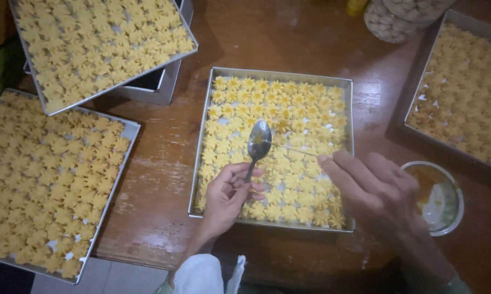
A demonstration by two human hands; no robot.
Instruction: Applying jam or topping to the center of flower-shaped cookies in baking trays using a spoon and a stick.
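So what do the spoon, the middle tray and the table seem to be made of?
Spoon: polished metal, probably steel; its bowl shines grey. Middle tray: thin matte metal, perhaps aluminium; dull silver rim with folded edges. Table: dark brown varnished wood, with visible grain and pale worn patches.

Wooden tabletop (164,179) carries three other trays of yellow flower-shaped cookies: one far left (127,130), one upper left (194,48) stacked on a metal box (164,90), one right (428,71); jar (403,16) at top.

Bare hands; white sleeve (199,275) on L arm.
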